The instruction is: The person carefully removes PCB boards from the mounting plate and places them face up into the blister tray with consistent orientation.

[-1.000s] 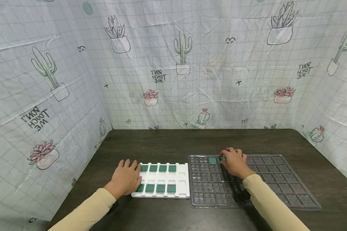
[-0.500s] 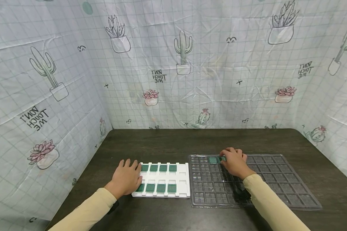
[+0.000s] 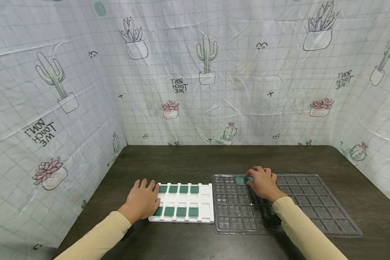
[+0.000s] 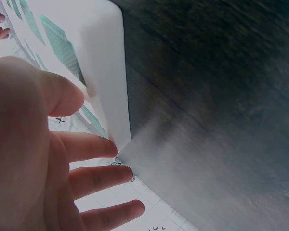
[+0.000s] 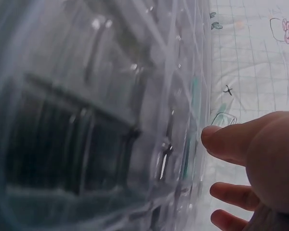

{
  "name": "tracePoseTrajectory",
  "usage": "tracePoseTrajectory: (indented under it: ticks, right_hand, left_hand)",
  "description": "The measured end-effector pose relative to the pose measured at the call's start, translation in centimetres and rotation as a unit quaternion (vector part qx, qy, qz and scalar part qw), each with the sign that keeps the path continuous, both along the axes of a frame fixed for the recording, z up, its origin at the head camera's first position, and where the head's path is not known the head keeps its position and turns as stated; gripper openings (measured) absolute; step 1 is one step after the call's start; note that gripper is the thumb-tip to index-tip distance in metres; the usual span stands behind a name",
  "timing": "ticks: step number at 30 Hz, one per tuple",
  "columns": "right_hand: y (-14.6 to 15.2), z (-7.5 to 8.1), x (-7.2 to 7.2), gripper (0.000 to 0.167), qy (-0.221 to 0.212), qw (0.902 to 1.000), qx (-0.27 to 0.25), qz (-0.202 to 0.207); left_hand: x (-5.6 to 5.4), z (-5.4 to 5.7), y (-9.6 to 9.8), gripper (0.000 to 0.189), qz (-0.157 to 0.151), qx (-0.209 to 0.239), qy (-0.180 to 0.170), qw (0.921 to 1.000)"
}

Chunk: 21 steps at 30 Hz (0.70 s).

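My left hand [image 3: 141, 200] lies spread over the left end of a white tray [image 3: 182, 198], fingers extended along its edge. Two rows of square green chips [image 3: 181, 212] sit in that tray's slots, some partly covered by the hand. At the back row of a clear plastic tray [image 3: 302, 202], my right hand [image 3: 263, 183] reaches down, thumb and forefinger pinching a green chip [image 3: 249, 178] at one pocket. The fingers cover part of this chip. Just left of it, another green chip [image 3: 239, 180] lies flat in its pocket.
Both trays stand side by side on a dark wooden table [image 3: 182, 162]. The white tray's right-end slots and most clear pockets hold no chips. A printed cloth [image 3: 247, 108] hangs behind and at both sides. A dark strap [image 3: 271, 218] circles the right wrist.
Both hands keep nearly the same place and pose. The whole head view shifts slightly; the chips and trays stay as they were.
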State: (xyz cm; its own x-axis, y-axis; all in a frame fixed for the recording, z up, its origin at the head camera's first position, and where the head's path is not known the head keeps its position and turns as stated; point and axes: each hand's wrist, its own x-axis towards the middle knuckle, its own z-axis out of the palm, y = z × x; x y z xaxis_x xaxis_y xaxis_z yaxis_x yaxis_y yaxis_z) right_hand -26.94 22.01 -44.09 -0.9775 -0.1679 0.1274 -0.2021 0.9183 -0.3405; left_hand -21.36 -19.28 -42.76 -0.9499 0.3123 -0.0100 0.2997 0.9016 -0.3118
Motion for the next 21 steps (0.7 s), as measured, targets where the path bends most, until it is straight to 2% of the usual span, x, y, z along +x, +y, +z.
tracePoseTrajectory:
  ticks: [21]
  right_hand:
    - [-3.8, 1.1, 0.7, 0.025, 0.019, 0.9974, -0.003, 0.069]
  left_hand:
    - [0.1, 0.3, 0.2, 0.055, 0.001, 0.002, -0.01, 0.9999]
